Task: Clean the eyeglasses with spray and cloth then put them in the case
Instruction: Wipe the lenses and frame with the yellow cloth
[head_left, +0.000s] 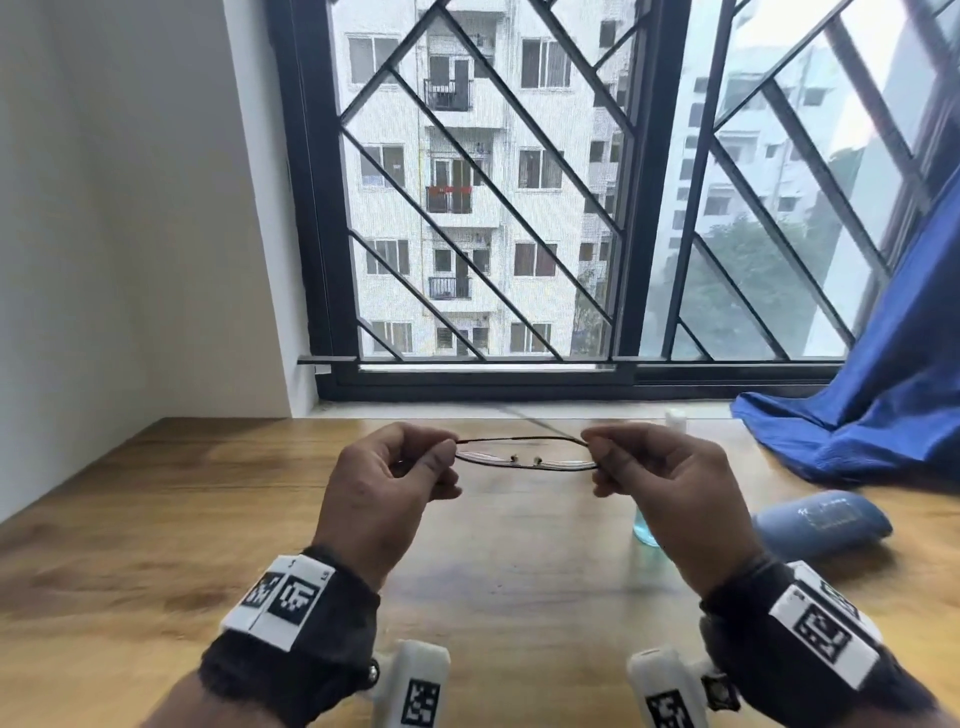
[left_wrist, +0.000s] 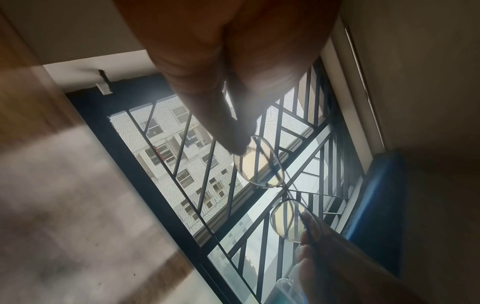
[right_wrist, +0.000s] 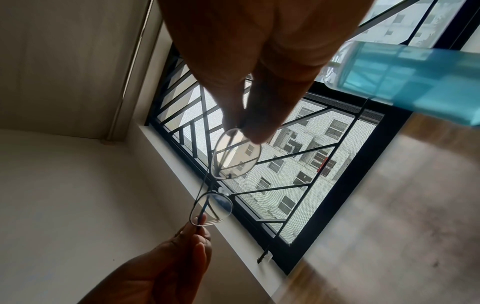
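Observation:
Thin wire-framed eyeglasses (head_left: 525, 457) hang level above the wooden table (head_left: 156, 519), held at both ends. My left hand (head_left: 415, 457) pinches the left end of the frame, and my right hand (head_left: 618, 457) pinches the right end. From the left wrist, the eyeglasses (left_wrist: 272, 185) show against the window, and from the right wrist the eyeglasses (right_wrist: 226, 174) show both clear lenses. A spray bottle (head_left: 645, 527) with blue liquid stands on the table behind my right hand; the same spray bottle (right_wrist: 405, 78) fills the upper right of the right wrist view. A blue glasses case (head_left: 823, 522) lies shut to the right.
A blue curtain (head_left: 872, 374) drapes onto the table's far right corner. A barred window (head_left: 519, 208) stands right behind the table, and a white wall (head_left: 130, 208) closes the left side.

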